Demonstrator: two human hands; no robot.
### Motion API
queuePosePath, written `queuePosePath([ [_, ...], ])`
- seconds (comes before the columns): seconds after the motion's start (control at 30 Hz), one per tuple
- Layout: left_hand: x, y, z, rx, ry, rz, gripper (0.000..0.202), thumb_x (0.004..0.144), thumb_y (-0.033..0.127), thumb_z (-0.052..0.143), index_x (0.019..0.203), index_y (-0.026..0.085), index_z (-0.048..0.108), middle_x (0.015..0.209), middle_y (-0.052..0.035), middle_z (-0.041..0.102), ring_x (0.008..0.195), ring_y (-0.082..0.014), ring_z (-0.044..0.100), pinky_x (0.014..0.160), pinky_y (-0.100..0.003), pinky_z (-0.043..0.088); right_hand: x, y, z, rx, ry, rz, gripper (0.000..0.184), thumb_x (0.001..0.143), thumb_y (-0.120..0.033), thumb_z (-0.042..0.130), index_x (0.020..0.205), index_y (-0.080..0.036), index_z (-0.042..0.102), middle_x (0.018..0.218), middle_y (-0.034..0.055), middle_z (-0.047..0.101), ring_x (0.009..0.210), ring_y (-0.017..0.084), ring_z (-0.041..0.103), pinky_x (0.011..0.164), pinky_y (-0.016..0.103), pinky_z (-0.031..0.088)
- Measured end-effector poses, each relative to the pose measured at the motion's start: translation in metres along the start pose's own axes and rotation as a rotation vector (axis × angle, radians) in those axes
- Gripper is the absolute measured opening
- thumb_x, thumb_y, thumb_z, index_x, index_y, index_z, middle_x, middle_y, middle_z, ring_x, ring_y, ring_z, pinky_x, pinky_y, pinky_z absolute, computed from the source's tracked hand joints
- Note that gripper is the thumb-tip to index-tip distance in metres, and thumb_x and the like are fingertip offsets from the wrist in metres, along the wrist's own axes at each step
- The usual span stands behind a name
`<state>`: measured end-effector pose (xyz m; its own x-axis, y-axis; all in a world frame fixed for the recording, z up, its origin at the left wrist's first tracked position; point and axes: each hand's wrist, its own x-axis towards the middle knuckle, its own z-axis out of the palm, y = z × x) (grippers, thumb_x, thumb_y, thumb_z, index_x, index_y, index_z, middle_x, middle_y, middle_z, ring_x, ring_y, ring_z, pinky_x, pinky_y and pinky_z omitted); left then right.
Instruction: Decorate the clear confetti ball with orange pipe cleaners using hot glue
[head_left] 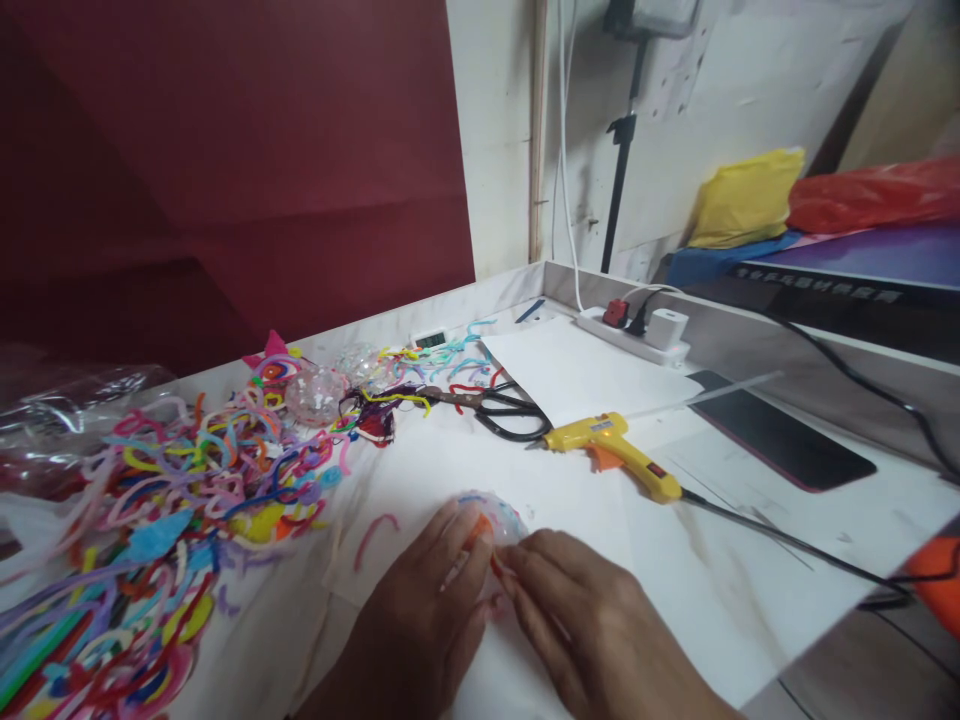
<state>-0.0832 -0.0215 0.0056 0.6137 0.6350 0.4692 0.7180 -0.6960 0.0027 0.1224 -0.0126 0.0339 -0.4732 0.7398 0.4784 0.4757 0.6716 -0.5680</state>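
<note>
white worktop, two hands meeting on one clear bauble

white paper sheet (600,560) covers the marble-look table (885,510) in front of me, with a dark red wall behind. the clear bauble (504,517) lies on the paper at twelve o'clock from both wrists, right at my fingertips. it is roundish, so it shows no long axis. my left hand (427,605) comes in from seven o'clock and its fingers lie over the bauble's near-left side; the thumb is hidden, so i cannot tell whether that hand clasps it. my right hand (592,625) comes in from five o'clock, its fingertips drawn together and seeming to nip the orange bit (484,532) at the bauble's near edge, touching the left fingertips. both hands are about equally near.

from the bauble, the yellow glue gun (611,448) lies at two o'clock, well apart, nozzle toward ten and cord toward four. the scissors (504,408) sit at twelve, the pipe cleaner heap (172,500) at nine to ten, and a loose pink curl (375,535) just beside my left hand at nine
</note>
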Motion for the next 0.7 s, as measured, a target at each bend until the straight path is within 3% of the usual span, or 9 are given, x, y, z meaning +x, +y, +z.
queuePosePath([
  [0.27,0.002,0.001,-0.002,0.067,-0.004,0.022,0.056,0.089,0.018,0.052,0.142,0.012,0.035,0.152,-0.0137,0.033,0.141,-0.0280,0.029,0.107,-0.044,0.045,0.021,0.010,-0.012,-0.315,-0.106,-0.176,0.012,0.089,-0.009,0.053,0.092,-0.015,0.064,0.084,0.0077,0.060,0.074,0.021,0.051,0.061,0.032,0.043],
  [0.5,0.005,0.006,-0.005,0.101,0.023,0.024,0.051,0.090,0.014,0.047,0.140,0.008,0.038,0.150,-0.0153,0.035,0.141,-0.0274,0.028,0.108,-0.042,0.043,0.021,0.015,-0.006,-0.220,-0.081,-0.170,0.018,0.089,-0.006,0.049,0.082,-0.015,0.062,0.080,0.0059,0.058,0.073,0.019,0.045,0.062,0.032,0.035],
  [0.7,0.003,0.007,-0.004,0.109,0.011,0.008,0.054,0.089,0.015,0.047,0.142,0.009,0.036,0.149,-0.0162,0.037,0.140,-0.0290,0.031,0.105,-0.043,0.045,0.023,0.018,-0.007,-0.216,-0.103,-0.187,0.021,0.089,-0.005,0.046,0.089,-0.015,0.065,0.081,0.0061,0.058,0.073,0.019,0.044,0.062,0.033,0.032],
])
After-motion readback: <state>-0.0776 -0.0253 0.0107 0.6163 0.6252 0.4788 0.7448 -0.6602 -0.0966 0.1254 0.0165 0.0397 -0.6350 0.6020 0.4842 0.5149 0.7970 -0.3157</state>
